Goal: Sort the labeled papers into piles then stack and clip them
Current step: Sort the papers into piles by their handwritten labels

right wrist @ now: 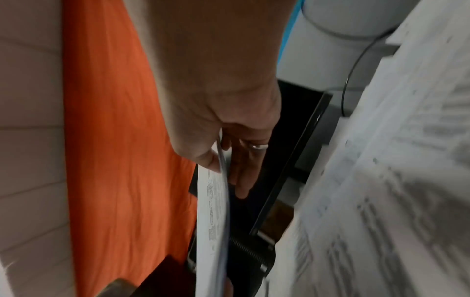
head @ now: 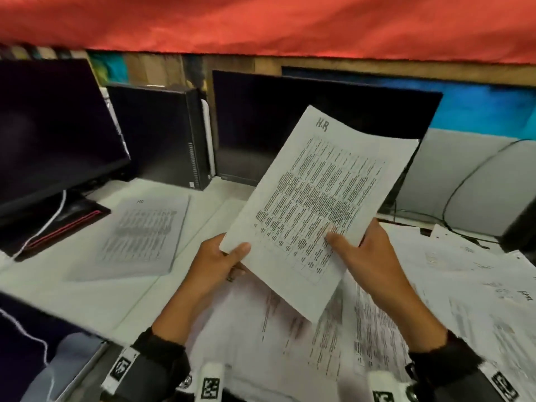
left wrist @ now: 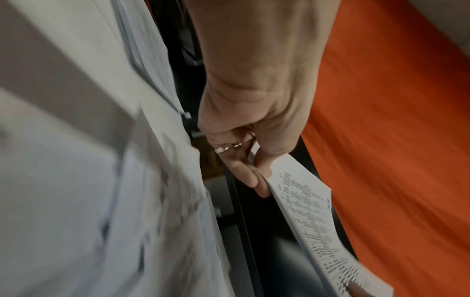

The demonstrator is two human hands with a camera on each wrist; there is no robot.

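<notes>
Both hands, left hand (head: 221, 261) and right hand (head: 366, 258), pinch the white printed "H.R" sheet (head: 316, 198); a loose corner grip could let it slip onto the unsorted white papers (head: 377, 329) on the worktop, mixing piles

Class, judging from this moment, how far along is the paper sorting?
Done: one small pile of printed sheets lies on the white desk. In hand: both the left hand and right hand hold the white sheet marked H.R. Left: the loose scattered papers, stacking, clipping.
</notes>
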